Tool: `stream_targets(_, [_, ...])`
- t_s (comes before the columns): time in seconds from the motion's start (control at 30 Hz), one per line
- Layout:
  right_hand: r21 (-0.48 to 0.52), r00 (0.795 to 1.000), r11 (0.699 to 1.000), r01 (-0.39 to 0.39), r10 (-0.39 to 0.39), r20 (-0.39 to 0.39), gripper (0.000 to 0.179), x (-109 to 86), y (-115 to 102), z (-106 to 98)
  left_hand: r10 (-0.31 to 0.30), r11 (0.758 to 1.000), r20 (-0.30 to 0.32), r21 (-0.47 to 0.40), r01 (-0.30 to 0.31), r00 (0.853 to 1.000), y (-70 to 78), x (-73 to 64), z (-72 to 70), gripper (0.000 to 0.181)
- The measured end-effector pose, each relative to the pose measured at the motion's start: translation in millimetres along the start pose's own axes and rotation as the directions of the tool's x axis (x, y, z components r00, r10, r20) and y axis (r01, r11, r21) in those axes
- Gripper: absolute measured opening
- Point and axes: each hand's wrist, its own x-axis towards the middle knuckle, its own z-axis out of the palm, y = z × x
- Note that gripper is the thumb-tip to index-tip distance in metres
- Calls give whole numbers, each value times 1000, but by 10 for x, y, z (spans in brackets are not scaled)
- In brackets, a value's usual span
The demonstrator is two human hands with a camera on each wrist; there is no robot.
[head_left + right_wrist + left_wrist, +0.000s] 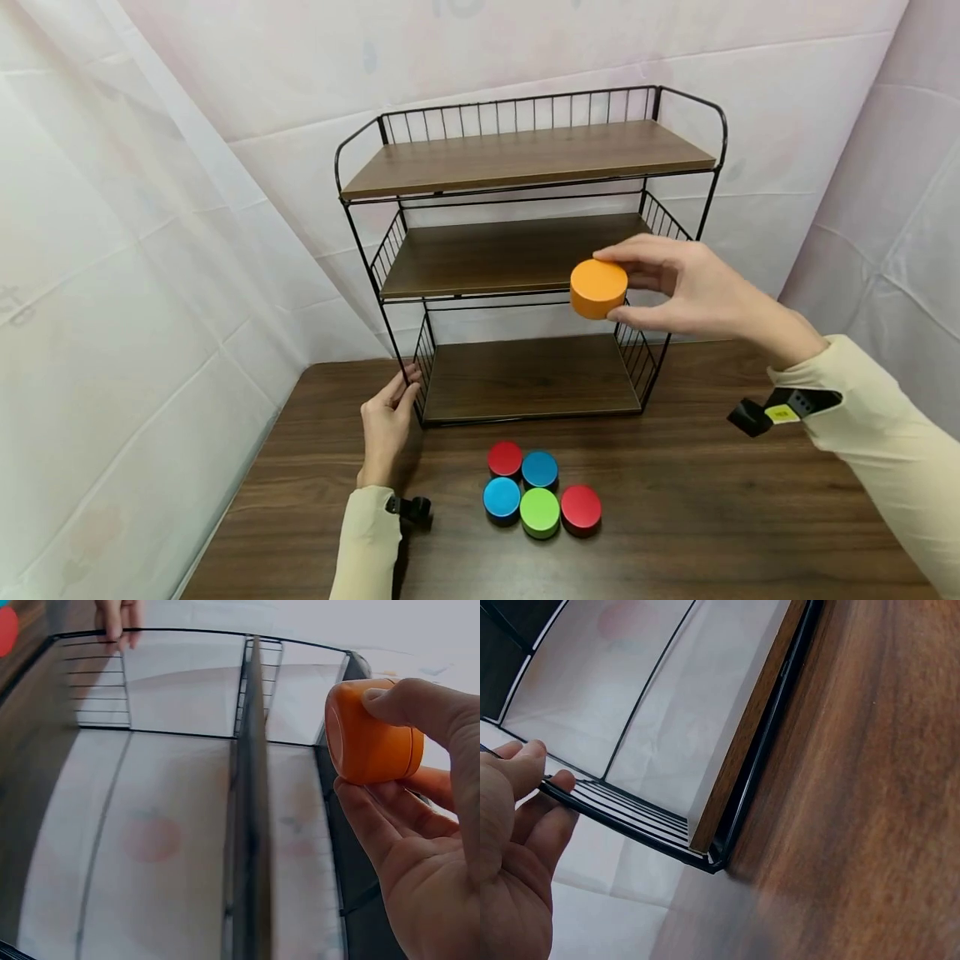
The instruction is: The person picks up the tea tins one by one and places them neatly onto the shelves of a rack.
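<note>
My right hand pinches an orange round tin between thumb and fingers, in the air before the middle board of a three-tier shelf rack. The right wrist view shows the orange tin tipped on its side from that angle, with the thumb across it. Low on the rack's left side, my left hand grips the black wire upright. In the left wrist view, thumb and fingers close round that thin black bar.
Several round tins stand grouped on the wooden table before the rack: red, dark blue, light blue, green and another red tin. White cloth hangs behind and at both sides.
</note>
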Motion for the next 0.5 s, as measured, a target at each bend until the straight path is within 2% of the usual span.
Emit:
stream_targets(0.13, [-29, 999, 998, 50, -50, -8, 66, 100, -138, -152, 14, 1000, -9, -14, -14, 1000, -7, -1, 19, 30])
stream_targets(0.27, [-48, 991, 991, 127, -128, -34, 68, 212, -279, -290, -9, 1000, -29, -25, 8, 1000, -8, -5, 47, 27])
stream_targets(0.4, [25, 984, 986, 163, -161, -77, 66, 332, -374, -407, -74, 996, -65, -62, 70, 995, 23, -4, 74, 25])
stream_targets(0.5, [82, 983, 983, 162, -154, -96, 64, 412, -407, -486, -148, 983, -87, -121, 137, 985, 115, 7, 80, 23])
